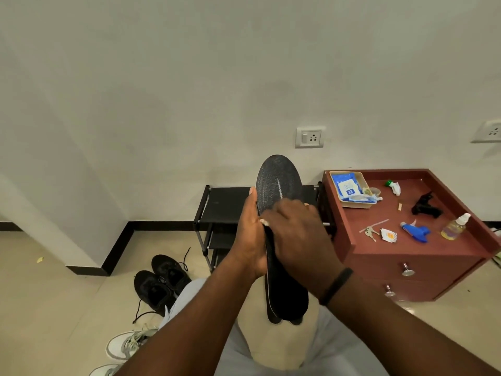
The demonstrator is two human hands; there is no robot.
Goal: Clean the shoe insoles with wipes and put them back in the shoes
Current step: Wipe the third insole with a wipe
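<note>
The black insoles (pixel 279 183) stand nearly upright in front of the person, above the lap, toe end up and heel end down near the knees; a second dark edge at the bottom suggests two are stacked together. The left hand (pixel 250 234) grips them along their left edge, thumb stretched up beside the textured toe part. The right hand (pixel 298 234) lies over the middle of the insoles with its fingers (pixel 273 215) curled round a small pale scrap, seemingly a wipe (pixel 263 221), only a sliver of which shows. A dark band circles the right wrist.

On the floor to the left sits a pair of black shoes (pixel 160 283), laces loose, and nearer the camera a pair of white sneakers (pixel 127 346). Behind the hands stands a black shoe rack (pixel 219 204) against the wall. To the right, a red-brown cabinet's surface (pixel 423 248) carries a tray with a blue wipes pack (pixel 348 187), keys (pixel 370 232), a blue spray head (pixel 416 231) and a small yellow bottle (pixel 455 226).
</note>
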